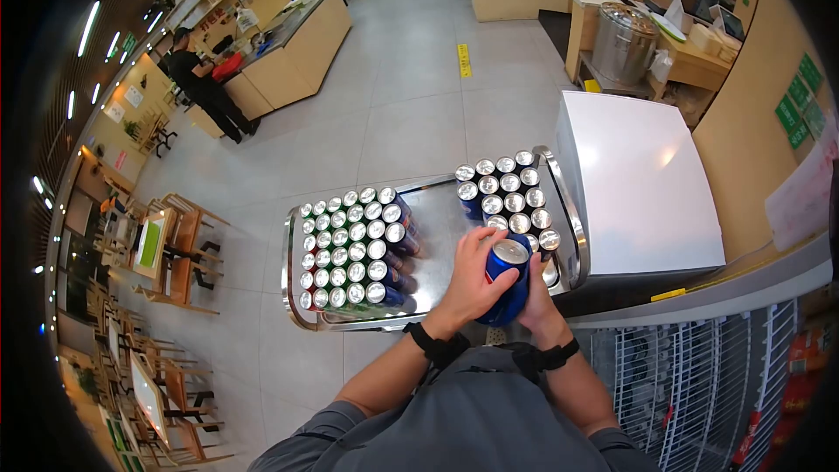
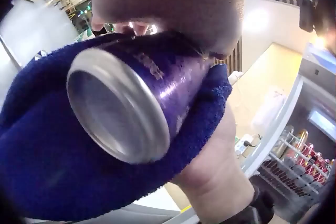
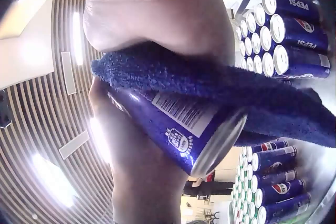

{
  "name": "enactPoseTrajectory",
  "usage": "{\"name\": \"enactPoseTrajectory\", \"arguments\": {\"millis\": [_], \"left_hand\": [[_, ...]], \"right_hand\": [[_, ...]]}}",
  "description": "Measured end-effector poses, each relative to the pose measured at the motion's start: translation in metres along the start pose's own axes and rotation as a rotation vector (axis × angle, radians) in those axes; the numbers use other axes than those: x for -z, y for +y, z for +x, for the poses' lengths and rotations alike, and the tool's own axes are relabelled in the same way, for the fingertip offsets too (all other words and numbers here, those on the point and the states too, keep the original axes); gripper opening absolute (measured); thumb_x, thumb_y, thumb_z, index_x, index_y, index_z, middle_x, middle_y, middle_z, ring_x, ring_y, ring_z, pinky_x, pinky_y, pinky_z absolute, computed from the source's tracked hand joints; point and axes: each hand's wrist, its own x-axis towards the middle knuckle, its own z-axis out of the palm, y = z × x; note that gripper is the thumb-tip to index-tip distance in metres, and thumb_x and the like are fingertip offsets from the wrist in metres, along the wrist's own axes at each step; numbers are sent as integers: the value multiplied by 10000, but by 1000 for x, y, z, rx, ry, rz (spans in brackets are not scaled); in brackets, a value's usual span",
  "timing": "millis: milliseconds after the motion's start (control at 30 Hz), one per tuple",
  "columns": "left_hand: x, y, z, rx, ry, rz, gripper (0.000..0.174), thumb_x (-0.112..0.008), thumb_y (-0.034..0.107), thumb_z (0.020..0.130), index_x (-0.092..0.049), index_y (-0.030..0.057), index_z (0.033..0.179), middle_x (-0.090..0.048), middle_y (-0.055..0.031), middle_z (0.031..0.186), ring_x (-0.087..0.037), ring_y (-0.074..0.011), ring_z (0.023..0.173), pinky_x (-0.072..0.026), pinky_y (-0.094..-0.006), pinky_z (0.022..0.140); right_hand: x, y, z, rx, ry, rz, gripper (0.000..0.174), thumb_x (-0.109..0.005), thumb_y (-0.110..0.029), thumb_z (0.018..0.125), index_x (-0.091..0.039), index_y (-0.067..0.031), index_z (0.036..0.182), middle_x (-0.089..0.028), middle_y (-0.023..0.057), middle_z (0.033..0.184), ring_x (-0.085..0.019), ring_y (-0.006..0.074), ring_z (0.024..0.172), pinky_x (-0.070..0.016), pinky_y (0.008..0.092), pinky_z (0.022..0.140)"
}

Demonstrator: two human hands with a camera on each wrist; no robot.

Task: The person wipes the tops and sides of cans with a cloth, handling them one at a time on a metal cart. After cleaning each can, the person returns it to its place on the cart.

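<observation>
A blue Pepsi can (image 1: 510,253) is held in front of the person's body, over the near edge of a metal cart. My left hand (image 1: 472,278) grips the can directly, with the thumb across its side near the top. My right hand (image 1: 539,304) holds a dark blue terry cloth (image 1: 507,308) against the can from the other side. In the left wrist view, the cloth (image 2: 47,155) wraps under the can (image 2: 168,77), whose silver bottom faces the camera. A barcode shows on the can (image 3: 184,113) in the right wrist view, with the cloth (image 3: 210,83) pressed along it.
On the cart (image 1: 428,218), several rows of cans (image 1: 350,245) stand at the left and another group (image 1: 511,183) at the right. A white box-shaped surface (image 1: 638,183) adjoins the cart. Wire racks (image 1: 690,376) lie near right; another person (image 1: 205,79) stands at a far counter.
</observation>
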Motion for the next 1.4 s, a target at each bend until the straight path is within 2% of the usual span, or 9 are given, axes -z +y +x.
{"name": "enactPoseTrajectory", "arguments": {"millis": [67,167,333,467,667,967,1167,1233,1400], "left_hand": [[4,-1,1,-35,-36,46,738,-721,391,846,-494,1,1429,-510,-209,1380,-457,-381,1303,-337,-453,1136],[7,-2,2,-31,-83,-38,847,-761,460,819,-451,9,1465,-492,-229,1410,-456,-416,1315,-360,-472,1119],[4,-7,-2,-6,-83,-193,1021,-830,519,750,-379,16,1516,-507,-234,1416,-523,-425,1288,-421,-451,1078],[10,1,-3,-7,-146,-165,1027,-879,418,718,-377,45,1532,-537,-217,1383,-566,-409,1238,-472,-428,1024],[11,5,-2,-40,-183,-71,1000,-889,360,716,-392,63,1531,-550,-206,1347,-588,-401,1191,-505,-425,967],[1,-9,-15,124,-292,123,891,-862,278,722,-449,61,1480,-616,-211,1283,-616,-402,1143,-517,-442,928],[-1,-27,-26,237,-301,84,814,-858,279,696,-507,44,1391,-676,-237,1195,-656,-407,1093,-529,-437,909],[8,-28,-28,338,-343,75,742,-855,267,708,-524,42,1332,-680,-228,1184,-655,-414,1093,-532,-437,907],[20,-97,-49,291,-194,219,656,-866,245,705,-555,41,1246,-682,-201,1110,-654,-405,1041,-524,-456,890]], "right_hand": [[1,-3,3,51,-9,-10,892,-420,-757,948,-410,-56,1498,-536,143,1451,-565,270,1296,-471,428,1094],[7,-5,7,92,-57,68,719,-471,-597,1025,-445,-30,1464,-592,115,1383,-607,235,1228,-492,389,1049],[-4,-19,9,209,8,-34,560,-591,-433,1020,-513,-13,1381,-642,102,1248,-650,189,1099,-540,334,938],[-6,-29,9,170,95,-90,401,-656,-261,969,-593,-2,1269,-672,96,1126,-681,168,964,-577,311,823],[-12,-38,6,164,226,-201,338,-661,-111,912,-622,34,1214,-682,93,1065,-680,155,887,-578,307,782],[-6,-23,11,283,419,-762,211,-701,-109,906,-708,51,1044,-725,90,890,-673,155,771,-540,314,722],[-2,-20,13,300,395,-1096,204,-677,-130,928,-704,41,1035,-722,102,825,-671,158,721,-519,314,668],[-7,-27,10,310,407,-1044,187,-666,-116,935,-698,48,1020,-726,102,829,-670,159,702,-520,314,656],[18,-28,9,217,346,-825,152,-611,-89,977,-679,47,989,-751,100,909,-660,130,744,-528,302,683]]}}
